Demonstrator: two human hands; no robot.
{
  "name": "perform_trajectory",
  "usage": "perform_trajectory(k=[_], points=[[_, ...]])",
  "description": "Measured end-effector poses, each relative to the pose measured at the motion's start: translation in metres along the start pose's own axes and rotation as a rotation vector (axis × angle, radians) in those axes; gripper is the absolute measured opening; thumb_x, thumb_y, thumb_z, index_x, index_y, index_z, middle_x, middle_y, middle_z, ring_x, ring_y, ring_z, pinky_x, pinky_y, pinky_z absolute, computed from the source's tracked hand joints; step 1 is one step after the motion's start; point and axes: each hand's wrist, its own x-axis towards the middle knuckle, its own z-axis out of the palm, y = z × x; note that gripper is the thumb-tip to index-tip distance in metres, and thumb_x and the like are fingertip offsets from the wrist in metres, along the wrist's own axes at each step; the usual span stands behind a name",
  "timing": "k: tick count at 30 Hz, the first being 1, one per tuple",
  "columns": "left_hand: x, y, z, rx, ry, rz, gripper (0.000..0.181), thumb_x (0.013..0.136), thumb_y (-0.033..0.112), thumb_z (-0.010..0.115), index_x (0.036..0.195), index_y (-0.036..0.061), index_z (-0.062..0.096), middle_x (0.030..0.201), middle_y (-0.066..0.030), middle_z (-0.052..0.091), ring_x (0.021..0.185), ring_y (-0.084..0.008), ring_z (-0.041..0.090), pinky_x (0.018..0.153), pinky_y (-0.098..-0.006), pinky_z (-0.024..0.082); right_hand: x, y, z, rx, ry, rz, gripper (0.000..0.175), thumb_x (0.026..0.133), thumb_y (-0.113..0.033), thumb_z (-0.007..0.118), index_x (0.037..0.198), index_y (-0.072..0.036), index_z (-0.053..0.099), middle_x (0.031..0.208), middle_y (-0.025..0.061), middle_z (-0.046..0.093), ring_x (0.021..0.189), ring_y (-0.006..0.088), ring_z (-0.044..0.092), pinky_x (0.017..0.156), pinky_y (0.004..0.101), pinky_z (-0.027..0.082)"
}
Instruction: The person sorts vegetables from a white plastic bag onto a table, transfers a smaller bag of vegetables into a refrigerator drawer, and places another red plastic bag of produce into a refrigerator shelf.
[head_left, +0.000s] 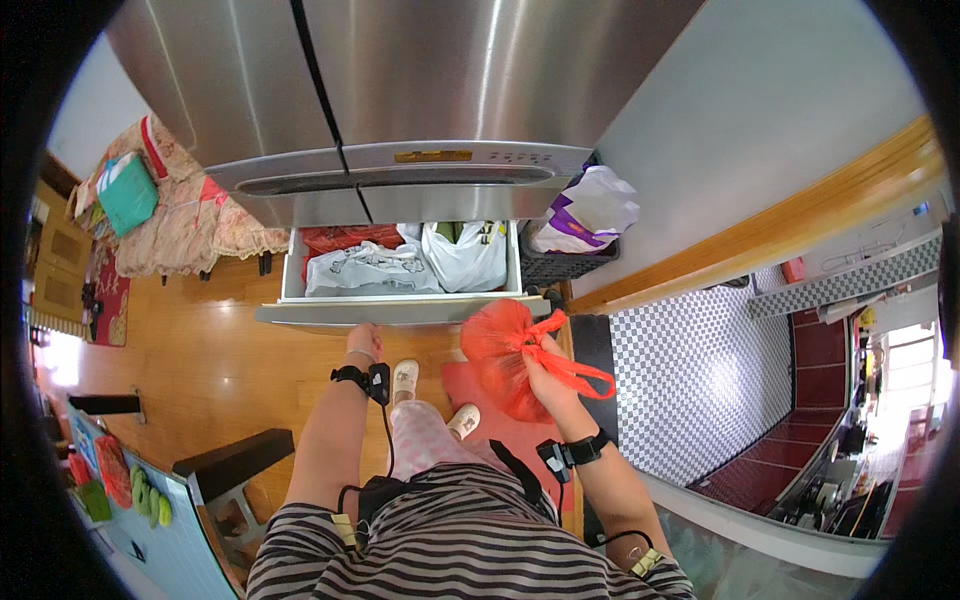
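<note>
The lower drawer (375, 298) of a stainless steel refrigerator (450, 90) is pulled out. Inside it lie a red plastic bag (352, 237), a white printed plastic bag (371, 268) at the left and another white plastic bag (469, 259) at the right, with something green in it. My left hand (365, 343) is at the drawer front's near edge; its fingers are partly hidden. A full red plastic bag (499, 360), knotted at the top, hangs from my right hand (546, 373), just in front of the drawer's right end.
A black basket (570, 264) with a white and purple package (589, 214) stands right of the refrigerator. A wooden door frame (750, 225) and a checkered tile floor (697, 375) lie to the right. At lower left is a table (161, 551) with vegetables; a red mat (480, 397) lies near my feet.
</note>
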Motion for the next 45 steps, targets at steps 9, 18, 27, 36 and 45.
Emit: perform_trajectory(k=[9,18,27,36,45], points=[[-0.056,-0.038,-0.043,0.017,0.051,-0.148,0.009,0.072,0.012,0.051,0.066,0.0101,0.044,0.053,-0.0070,0.042,0.038,-0.0202,0.034,0.037,-0.0367,0.030,0.001,-0.028,0.002,-0.011,-0.126,-0.017,0.022,0.091,-0.009,0.056,0.112,-0.002,0.056,0.101,0.0055,0.061,0.096,0.0139,0.056,0.085,0.0279,0.044],[-0.097,-0.062,-0.068,0.158,0.124,-0.240,0.010,0.073,0.016,0.050,0.067,0.0094,0.046,0.057,-0.0099,0.048,0.041,-0.0214,0.036,0.038,-0.0371,0.031,0.003,-0.009,0.029,0.151,-0.239,-0.043,0.021,0.091,-0.009,0.056,0.110,-0.001,0.056,0.103,0.0094,0.061,0.096,0.0179,0.057,0.085,0.0290,0.044],[-0.112,-0.084,-0.076,0.071,0.141,-0.267,0.007,0.076,0.016,0.049,0.074,0.0101,0.053,0.058,-0.0061,0.051,0.049,-0.0201,0.045,0.049,-0.0366,0.039,0.004,-0.002,0.054,0.097,-0.291,-0.085,0.017,0.092,-0.011,0.055,0.106,-0.002,0.056,0.100,0.0088,0.062,0.093,0.0167,0.058,0.081,0.0305,0.046],[-0.123,-0.065,-0.057,0.219,0.031,-0.389,0.014,0.078,0.013,0.048,0.086,0.0052,0.057,0.078,-0.0116,0.066,0.058,-0.0199,0.058,0.054,-0.0368,0.045,0.009,-0.006,0.062,0.058,-0.284,-0.052,0.019,0.091,-0.010,0.054,0.108,-0.002,0.057,0.097,0.0073,0.062,0.091,0.0156,0.057,0.081,0.0295,0.045],[-0.098,-0.057,-0.068,0.193,-0.130,-0.546,0.023,0.076,0.006,0.047,0.098,-0.0019,0.049,0.084,-0.0208,0.060,0.053,-0.0233,0.052,0.050,-0.0360,0.043,0.037,0.003,0.073,0.005,-0.236,-0.032,0.019,0.091,-0.011,0.055,0.107,-0.001,0.056,0.098,0.0109,0.062,0.092,0.0203,0.058,0.081,0.0315,0.045]])
